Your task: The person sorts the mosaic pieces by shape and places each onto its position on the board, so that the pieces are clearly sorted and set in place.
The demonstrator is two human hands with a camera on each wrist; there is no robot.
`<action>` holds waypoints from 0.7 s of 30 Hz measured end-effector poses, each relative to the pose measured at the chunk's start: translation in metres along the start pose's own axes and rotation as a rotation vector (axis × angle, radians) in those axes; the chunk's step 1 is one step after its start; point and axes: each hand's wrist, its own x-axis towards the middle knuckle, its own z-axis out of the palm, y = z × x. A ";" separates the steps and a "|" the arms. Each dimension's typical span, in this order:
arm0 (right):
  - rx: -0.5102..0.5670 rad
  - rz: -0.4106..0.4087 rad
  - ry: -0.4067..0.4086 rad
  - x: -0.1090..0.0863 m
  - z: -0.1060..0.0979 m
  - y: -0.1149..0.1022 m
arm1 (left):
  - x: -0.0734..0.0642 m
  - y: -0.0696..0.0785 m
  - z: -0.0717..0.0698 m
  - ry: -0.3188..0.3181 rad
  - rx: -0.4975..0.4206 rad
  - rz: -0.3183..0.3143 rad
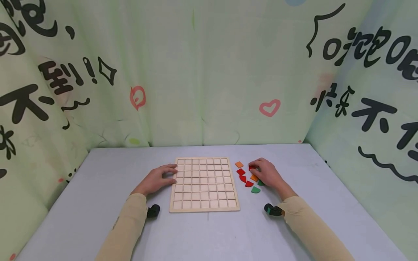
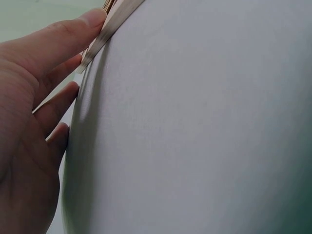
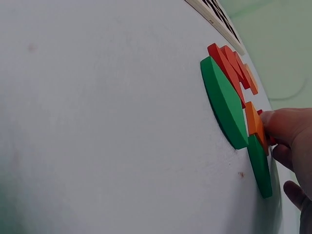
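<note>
A wooden grid board (image 1: 205, 210) lies flat on the table, its squares bare. My left hand (image 1: 159, 178) rests at its left edge; in the left wrist view the thumb (image 2: 73, 34) touches the frame, fingers loosely extended. Right of the board, my right hand (image 1: 266, 172) pinches a red block (image 1: 251, 168) between thumb and fingers; the hand covers most of it. Around it lie an orange block (image 1: 254, 178), a green quarter-round block (image 1: 255, 190), a second green block (image 3: 259, 165), several red blocks (image 1: 249, 184) and another orange block (image 1: 239, 164).
The white table (image 1: 209, 239) reaches back to a printed curtain (image 1: 202, 72), which also hangs at both sides. Black wrist straps with cameras (image 1: 273, 210) stick out under both sleeves, close above the tabletop.
</note>
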 end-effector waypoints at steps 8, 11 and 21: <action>0.047 -0.041 0.064 -0.001 0.002 -0.008 | -0.001 0.002 0.000 0.003 0.001 0.004; 0.069 -0.056 0.077 -0.001 0.003 -0.013 | -0.001 0.002 -0.001 0.003 0.002 0.004; 0.126 -0.104 0.069 0.000 0.005 -0.036 | 0.000 0.000 0.000 0.004 -0.005 0.019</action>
